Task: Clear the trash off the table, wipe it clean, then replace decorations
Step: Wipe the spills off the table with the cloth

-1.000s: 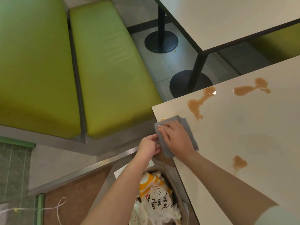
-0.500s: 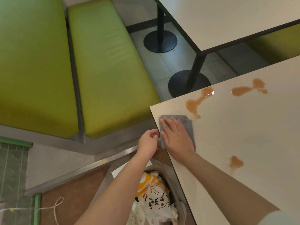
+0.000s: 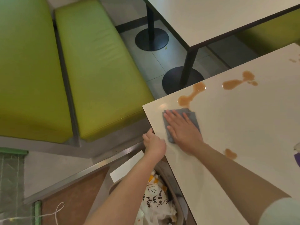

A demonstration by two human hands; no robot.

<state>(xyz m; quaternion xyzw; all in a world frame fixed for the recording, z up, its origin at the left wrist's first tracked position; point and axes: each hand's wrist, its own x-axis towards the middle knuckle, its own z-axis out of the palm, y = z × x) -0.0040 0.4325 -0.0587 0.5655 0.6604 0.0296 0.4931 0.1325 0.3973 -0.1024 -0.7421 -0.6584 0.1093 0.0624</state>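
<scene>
Right hand [image 3: 183, 130] flat; left hand [image 3: 154, 145] curled.

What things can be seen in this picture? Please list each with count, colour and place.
table: 1, cream, right
spills: several, brown, on the table
cloth: 1, grey, near the table corner
bin: 1, grey-brown, below the table edge, holding trash
trash: white and orange wrappers, in the bin
bench cushions: 2, green, left
second table: 1, cream, top
left hand: grips the table edge
right hand: flat on the cloth
</scene>
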